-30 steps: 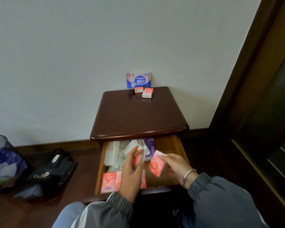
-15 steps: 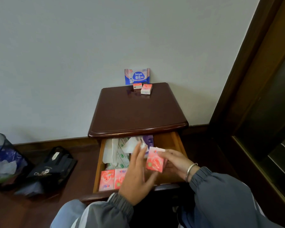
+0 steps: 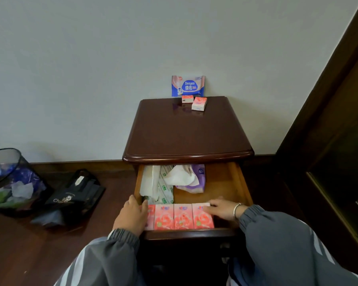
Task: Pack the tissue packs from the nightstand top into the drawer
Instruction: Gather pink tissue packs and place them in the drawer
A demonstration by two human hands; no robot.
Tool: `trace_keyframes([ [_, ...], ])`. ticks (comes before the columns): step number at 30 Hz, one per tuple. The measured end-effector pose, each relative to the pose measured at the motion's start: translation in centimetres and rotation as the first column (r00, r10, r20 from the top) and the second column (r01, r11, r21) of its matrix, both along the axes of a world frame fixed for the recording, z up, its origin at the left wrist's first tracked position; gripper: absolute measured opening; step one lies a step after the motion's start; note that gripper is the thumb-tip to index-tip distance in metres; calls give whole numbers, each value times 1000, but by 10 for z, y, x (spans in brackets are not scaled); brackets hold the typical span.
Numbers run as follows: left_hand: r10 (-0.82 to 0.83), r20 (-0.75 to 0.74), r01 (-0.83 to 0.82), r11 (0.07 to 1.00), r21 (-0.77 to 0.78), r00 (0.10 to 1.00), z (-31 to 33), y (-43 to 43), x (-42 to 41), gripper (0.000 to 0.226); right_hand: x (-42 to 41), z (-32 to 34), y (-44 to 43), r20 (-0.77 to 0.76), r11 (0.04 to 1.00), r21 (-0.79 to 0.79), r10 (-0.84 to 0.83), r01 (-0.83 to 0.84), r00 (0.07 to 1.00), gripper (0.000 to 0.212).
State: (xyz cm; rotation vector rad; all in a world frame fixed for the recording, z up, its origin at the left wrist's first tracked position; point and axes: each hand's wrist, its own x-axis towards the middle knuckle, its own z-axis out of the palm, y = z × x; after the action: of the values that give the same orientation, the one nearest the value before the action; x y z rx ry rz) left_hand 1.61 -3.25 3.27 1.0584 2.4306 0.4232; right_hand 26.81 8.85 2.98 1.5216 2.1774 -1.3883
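Several pink tissue packs [image 3: 182,216] lie side by side along the front of the open drawer [image 3: 239,182]. My left hand [image 3: 131,216] rests on the leftmost pack and the drawer's left wall. Straight fingers of my right hand [image 3: 220,208] press the top right corner of the rightmost pack. Two small pink packs [image 3: 199,103] sit at the back of the dark wooden nightstand top [image 3: 184,133], and a blue wipes pack [image 3: 187,86] leans on the wall behind them.
The back of the drawer holds white tissues [image 3: 153,180], green-printed packets and a purple pack [image 3: 198,178]. A mesh waste bin [image 3: 10,180] and a black bag [image 3: 74,195] stand on the floor at the left. A dark wooden door frame [image 3: 322,100] rises at the right.
The pink pack held in my right hand has been laid flat at the right end of the drawer's row. My left hand has moved to the row's left end.
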Motion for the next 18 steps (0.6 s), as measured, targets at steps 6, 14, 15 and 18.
trace_keyframes([
  [6, 2, -41, 0, 999, 33, 999, 0, -2, -1, 27, -10, -9, -7, -85, 968, -15, -249, 249, 965, 30],
  [14, -8, -53, 9, 1000, 25, 999, 2, -3, -2, 31, -12, 2, -14, -53, 983, 4, -183, 184, 982, 34],
  [15, -9, -37, 10, 1000, 26, 999, 3, -3, -2, 31, -10, 7, -14, -47, 990, 4, -142, 142, 989, 29],
  [18, -24, 7, 24, 999, 40, 1000, 10, -2, -10, 35, -2, 26, -6, -24, 998, 9, -63, 63, 998, 33],
])
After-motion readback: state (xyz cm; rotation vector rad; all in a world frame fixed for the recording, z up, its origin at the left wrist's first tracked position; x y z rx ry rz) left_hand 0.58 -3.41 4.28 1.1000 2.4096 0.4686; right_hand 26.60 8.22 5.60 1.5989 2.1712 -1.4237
